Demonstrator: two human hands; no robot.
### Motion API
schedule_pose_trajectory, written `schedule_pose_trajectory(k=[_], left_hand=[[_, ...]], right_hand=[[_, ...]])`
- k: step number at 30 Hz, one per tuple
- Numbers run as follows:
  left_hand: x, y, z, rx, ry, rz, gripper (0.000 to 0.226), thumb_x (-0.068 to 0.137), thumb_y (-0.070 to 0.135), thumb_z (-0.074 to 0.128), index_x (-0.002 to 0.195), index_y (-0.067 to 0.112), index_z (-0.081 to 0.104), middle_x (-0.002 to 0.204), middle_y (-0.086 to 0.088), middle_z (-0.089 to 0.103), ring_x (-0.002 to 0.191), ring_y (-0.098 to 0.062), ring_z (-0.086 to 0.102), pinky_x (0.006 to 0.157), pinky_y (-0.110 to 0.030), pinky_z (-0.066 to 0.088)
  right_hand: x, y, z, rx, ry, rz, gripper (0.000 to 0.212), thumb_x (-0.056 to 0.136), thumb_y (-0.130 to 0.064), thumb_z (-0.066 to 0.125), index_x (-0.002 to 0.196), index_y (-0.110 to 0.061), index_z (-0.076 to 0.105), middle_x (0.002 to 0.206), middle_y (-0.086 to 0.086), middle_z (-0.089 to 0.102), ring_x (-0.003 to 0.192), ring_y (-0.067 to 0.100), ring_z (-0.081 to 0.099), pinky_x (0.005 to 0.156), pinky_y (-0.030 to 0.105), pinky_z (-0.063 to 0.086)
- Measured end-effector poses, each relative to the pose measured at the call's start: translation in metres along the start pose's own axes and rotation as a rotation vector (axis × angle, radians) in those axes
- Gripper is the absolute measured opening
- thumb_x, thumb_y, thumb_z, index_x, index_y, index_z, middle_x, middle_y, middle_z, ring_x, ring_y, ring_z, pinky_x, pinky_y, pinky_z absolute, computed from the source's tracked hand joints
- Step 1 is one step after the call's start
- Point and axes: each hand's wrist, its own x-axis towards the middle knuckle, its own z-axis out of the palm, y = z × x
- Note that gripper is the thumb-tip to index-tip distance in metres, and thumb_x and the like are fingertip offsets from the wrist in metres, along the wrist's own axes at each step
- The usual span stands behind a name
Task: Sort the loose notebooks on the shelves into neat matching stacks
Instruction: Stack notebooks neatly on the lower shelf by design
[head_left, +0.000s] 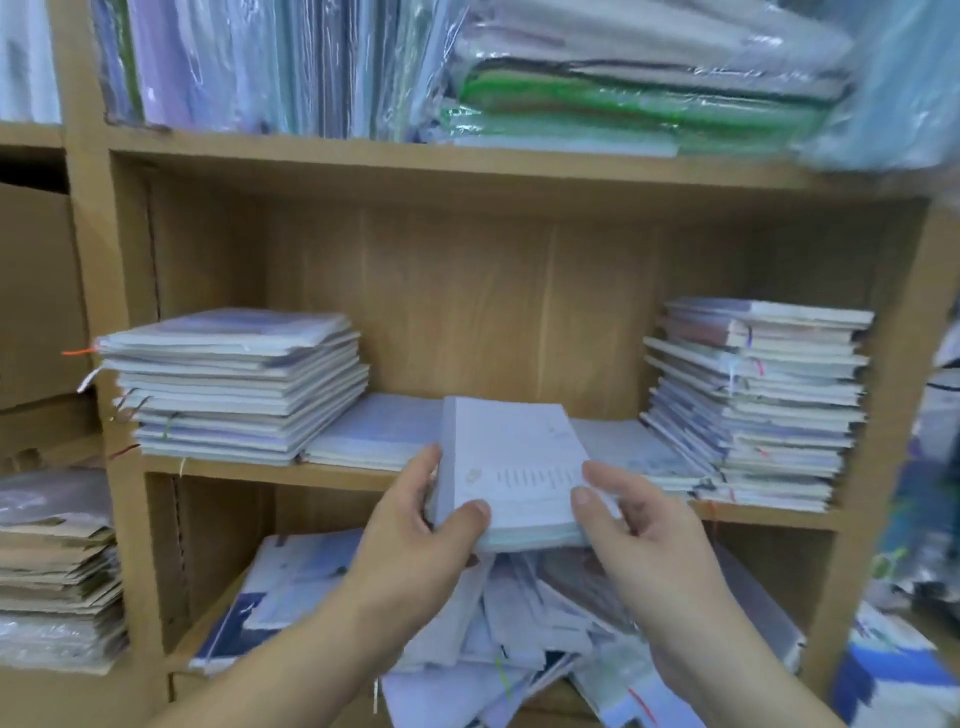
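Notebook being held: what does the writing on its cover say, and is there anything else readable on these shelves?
On the held notebook: rows of small print and a small emblem on the pale cover, too blurred to read.
On the left stack, right stack and loose pile below: no readable text.
Nothing can be quoted.

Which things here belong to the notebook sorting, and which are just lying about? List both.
Job: held notebooks, left hand, right hand, left stack, right stack, loose pile below.
Lying about: wrapped packs, cardboard box, brown paper stack.
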Motion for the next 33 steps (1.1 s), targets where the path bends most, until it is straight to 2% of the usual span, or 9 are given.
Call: schedule_pose_trajectory(k=[4,6,9,11,13,18,21,24,33], left_hand=[[0.057,0.004,0.050,0.011,-0.084,0.020,0.046,0.093,0.019,0.070,0.132,0.038,0.054,0.119,0.015,0.071,0.107,-0.010,0.070,0.098,-0.042,0.057],[0.081,0.004,0.073,0.029,-0.094,0.050,0.034,0.094,0.018,0.069,0.115,0.042,0.057,0.104,0.026,0.071,0.094,0.004,0.070,0.087,-0.024,0.058],[0.112,-0.003,0.102,0.111,-0.127,0.084,0.036,0.096,0.013,0.066,0.112,0.044,0.056,0.102,0.024,0.069,0.087,0.013,0.066,0.070,-0.007,0.050],[0.125,-0.011,0.116,0.164,-0.170,0.055,0.030,0.096,0.025,0.068,0.123,0.035,0.058,0.118,0.014,0.070,0.097,0.004,0.068,0.074,-0.010,0.052],[0.130,-0.018,0.119,0.365,-0.238,0.073,0.026,0.094,0.045,0.066,0.117,0.034,0.058,0.123,0.013,0.068,0.105,-0.002,0.066,0.085,-0.020,0.054],[0.119,-0.029,0.113,0.502,-0.306,0.187,0.021,0.090,0.043,0.075,0.101,0.052,0.060,0.080,0.056,0.054,0.089,0.033,0.051,0.075,0.002,0.042],[0.119,-0.039,0.117,0.552,-0.255,0.290,0.032,0.088,0.047,0.076,0.118,0.040,0.068,0.095,0.037,0.065,0.098,0.012,0.061,0.084,-0.016,0.053],[0.125,-0.042,0.130,0.648,-0.227,0.255,0.049,0.089,0.054,0.070,0.133,0.031,0.064,0.112,0.007,0.067,0.103,-0.012,0.063,0.090,-0.036,0.054],[0.045,-0.096,0.120,0.412,-0.188,0.339,0.032,0.091,0.014,0.071,0.120,0.028,0.067,0.088,0.011,0.058,0.069,-0.012,0.058,0.066,-0.018,0.045]], right_hand=[[0.048,0.003,-0.026,-0.113,0.035,0.002,0.055,0.092,-0.026,0.073,0.144,-0.021,0.054,0.141,-0.010,0.056,0.127,0.012,0.056,0.112,0.035,0.042],[0.074,0.001,-0.042,-0.172,0.059,0.002,0.050,0.095,-0.024,0.070,0.142,-0.022,0.055,0.141,-0.006,0.057,0.125,0.014,0.056,0.112,0.033,0.041],[0.109,0.002,-0.063,-0.229,0.002,0.042,0.045,0.097,-0.026,0.067,0.140,-0.026,0.056,0.138,-0.004,0.059,0.112,0.012,0.064,0.094,0.022,0.049],[0.124,0.009,-0.076,-0.263,-0.017,0.052,0.039,0.095,-0.026,0.070,0.133,-0.025,0.060,0.131,-0.006,0.059,0.100,0.004,0.067,0.075,0.011,0.047],[0.131,0.021,-0.090,-0.408,0.066,0.006,0.037,0.087,-0.027,0.078,0.122,-0.023,0.065,0.120,-0.006,0.062,0.099,-0.001,0.063,0.080,0.011,0.045],[0.124,0.050,-0.114,-0.711,0.181,-0.093,0.054,0.070,-0.045,0.089,0.116,-0.022,0.073,0.099,-0.011,0.069,0.081,-0.005,0.063,0.071,0.009,0.042],[0.117,0.059,-0.123,-0.719,0.260,-0.154,0.052,0.072,-0.051,0.084,0.116,-0.026,0.072,0.098,-0.013,0.069,0.078,0.003,0.062,0.074,0.024,0.045],[0.104,0.064,-0.131,-0.478,0.275,-0.090,0.041,0.073,-0.048,0.086,0.107,-0.033,0.068,0.086,-0.003,0.067,0.068,0.002,0.062,0.065,0.016,0.045],[0.065,0.170,-0.182,-0.550,0.342,0.287,0.027,0.086,-0.038,0.077,0.084,-0.011,0.074,0.083,0.007,0.073,0.086,0.024,0.068,0.075,0.040,0.053]])
